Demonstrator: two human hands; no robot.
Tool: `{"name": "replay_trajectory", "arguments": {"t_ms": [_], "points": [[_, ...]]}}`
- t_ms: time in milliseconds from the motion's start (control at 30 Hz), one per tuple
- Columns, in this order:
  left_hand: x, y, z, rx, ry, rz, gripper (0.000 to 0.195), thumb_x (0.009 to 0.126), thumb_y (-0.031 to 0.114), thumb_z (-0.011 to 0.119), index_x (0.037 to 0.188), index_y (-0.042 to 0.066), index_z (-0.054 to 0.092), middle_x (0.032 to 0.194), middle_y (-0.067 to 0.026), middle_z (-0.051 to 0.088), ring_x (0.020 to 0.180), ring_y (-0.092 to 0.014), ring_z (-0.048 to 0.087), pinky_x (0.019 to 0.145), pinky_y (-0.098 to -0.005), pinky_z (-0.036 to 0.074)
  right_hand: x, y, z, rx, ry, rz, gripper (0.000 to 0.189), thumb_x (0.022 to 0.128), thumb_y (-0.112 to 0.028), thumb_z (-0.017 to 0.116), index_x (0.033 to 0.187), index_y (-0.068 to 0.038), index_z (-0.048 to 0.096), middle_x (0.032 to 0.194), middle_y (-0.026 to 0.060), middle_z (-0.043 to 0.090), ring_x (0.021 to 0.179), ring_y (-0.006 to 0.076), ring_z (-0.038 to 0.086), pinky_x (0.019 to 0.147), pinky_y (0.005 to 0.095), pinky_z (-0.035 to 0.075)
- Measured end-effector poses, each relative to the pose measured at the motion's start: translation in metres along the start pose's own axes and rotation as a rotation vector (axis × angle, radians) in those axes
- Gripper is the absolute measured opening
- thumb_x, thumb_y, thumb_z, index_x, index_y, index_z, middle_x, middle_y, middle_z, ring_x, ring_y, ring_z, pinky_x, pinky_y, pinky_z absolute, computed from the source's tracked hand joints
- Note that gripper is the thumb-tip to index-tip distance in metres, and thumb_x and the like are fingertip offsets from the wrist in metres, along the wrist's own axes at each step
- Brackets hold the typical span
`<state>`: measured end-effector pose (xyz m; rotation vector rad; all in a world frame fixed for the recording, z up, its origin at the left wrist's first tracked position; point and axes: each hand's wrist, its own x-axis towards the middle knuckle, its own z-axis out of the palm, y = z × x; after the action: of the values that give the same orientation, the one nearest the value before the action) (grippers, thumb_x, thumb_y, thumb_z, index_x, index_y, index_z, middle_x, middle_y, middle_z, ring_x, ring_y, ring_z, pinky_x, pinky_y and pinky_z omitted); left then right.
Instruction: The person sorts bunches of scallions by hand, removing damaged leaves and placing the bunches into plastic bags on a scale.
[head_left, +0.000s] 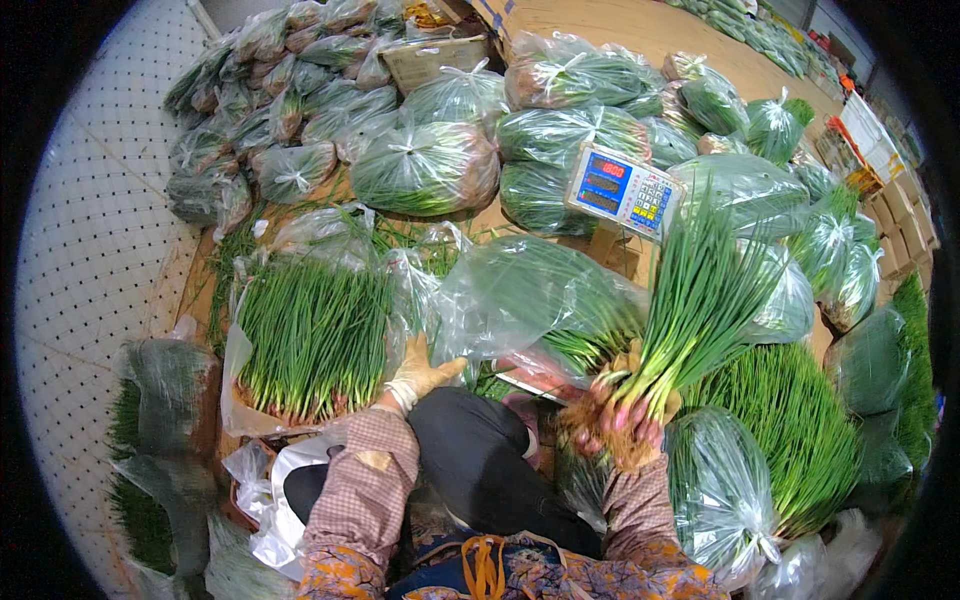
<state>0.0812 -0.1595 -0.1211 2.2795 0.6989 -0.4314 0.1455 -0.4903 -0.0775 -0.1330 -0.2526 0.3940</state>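
Note:
My right hand (670, 406), in a tan glove and largely hidden, grips a bunch of spring onions (694, 292) near its reddish bulbs and trailing roots. The leaves lean up and to the right. Beside it, a clear plastic bag (517, 292) of spring onions lies with root ends towards that hand. Under the bag shows part of a reddish scale platform (544, 376); the scale's lit display (622, 191) stands behind. My gloved left hand (424, 373) has thumb and fingers apart near the bag's left end; contact with the plastic is unclear.
Left of my knees stands an open bag of upright spring onions (315, 337). More loose spring onions (780, 435) and a tied bag (720, 495) sit at right. Several filled bags (424, 169) are piled behind, near a plastic crate (435, 60). Cardboard boxes (900, 221) stand far right.

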Motion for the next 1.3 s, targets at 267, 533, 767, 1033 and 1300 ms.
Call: {"name": "replay_trajectory", "arguments": {"t_ms": [267, 533, 767, 1033, 1300], "points": [[0.013, 0.132, -0.009, 0.641, -0.176, 0.274, 0.061, 0.075, 0.047, 0.061, 0.116, 0.003, 0.053, 0.119, -0.0202, 0.05, 0.117, -0.032, 0.043, 0.098, -0.0374, 0.034, 0.037, -0.013, 0.029, -0.283, 0.307, 0.148, 0.068, 0.073, -0.063, 0.053, 0.119, -0.013, 0.047, 0.098, 0.0158, 0.056, 0.085, 0.031, 0.056, 0.058, 0.0421, 0.049], [0.06, 0.161, -0.046, -1.2, -0.429, 0.458, 0.033, 0.092, 0.026, 0.045, 0.116, 0.005, 0.053, 0.08, -0.0128, 0.065, 0.04, -0.008, 0.046, 0.044, -0.0212, 0.044, 0.086, -0.065, 0.005, -0.973, 0.367, -0.123, 0.029, 0.081, -0.022, 0.06, 0.096, 0.002, 0.057, 0.084, 0.0107, 0.063, 0.068, 0.0201, 0.063, 0.061, 0.0282, 0.053], [0.075, 0.172, -0.057, -1.358, -0.354, 0.236, 0.03, 0.092, 0.026, 0.047, 0.113, 0.006, 0.049, 0.06, -0.0084, 0.056, 0.035, -0.01, 0.035, 0.039, -0.0234, 0.034, 0.107, -0.046, -0.042, -2.512, -0.322, -0.088, 0.07, 0.053, -0.027, 0.079, 0.11, 0.001, 0.05, 0.095, 0.0194, 0.058, 0.083, 0.0339, 0.059, 0.075, 0.0406, 0.047], [0.105, 0.158, -0.078, -1.444, -0.156, 0.269, 0.014, 0.089, 0.017, 0.05, 0.094, 0.004, 0.053, 0.06, -0.0047, 0.052, 0.038, -0.011, 0.036, 0.046, -0.0264, 0.041, 0.136, -0.004, -0.109, -3.169, -0.418, 0.67, 0.021, 0.073, -0.017, 0.057, 0.09, -0.006, 0.056, 0.078, 0.0082, 0.059, 0.075, 0.0227, 0.06, 0.062, 0.0403, 0.045], [0.125, 0.154, -0.096, -1.238, -0.147, 0.201, 0.022, 0.089, 0.013, 0.049, 0.106, 0.002, 0.057, 0.057, -0.0041, 0.053, 0.037, -0.01, 0.037, 0.039, -0.0242, 0.037, 0.12, 0.004, -0.125, -3.107, -0.421, 0.828, 0.024, 0.071, -0.019, 0.058, 0.089, -0.003, 0.057, 0.078, 0.0109, 0.063, 0.074, 0.0251, 0.063, 0.062, 0.0367, 0.049]]}}
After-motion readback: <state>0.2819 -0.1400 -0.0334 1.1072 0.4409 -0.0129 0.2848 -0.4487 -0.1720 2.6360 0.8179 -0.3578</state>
